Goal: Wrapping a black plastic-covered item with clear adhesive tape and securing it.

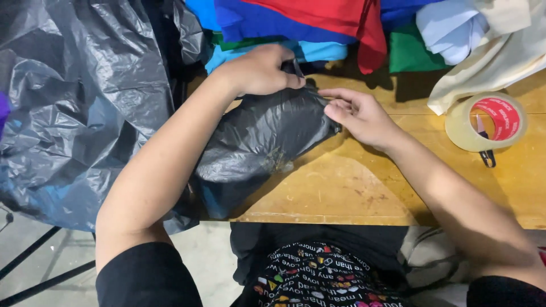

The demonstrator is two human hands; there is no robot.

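A black plastic-wrapped parcel (259, 145) lies on the wooden table (352, 187), reaching from the front edge toward the middle. My left hand (261, 69) is closed over its far end, pinching a fold of the black plastic. My right hand (355, 111) rests against the parcel's right corner with the fingers stretched out flat along the plastic edge.
A roll of clear tape (486, 122) with a red core lies at the right, with small scissors beside it. Folded cloth in blue, red, green (418, 51) and cream is piled along the far edge. A big black plastic bag (74, 108) hangs at the left.
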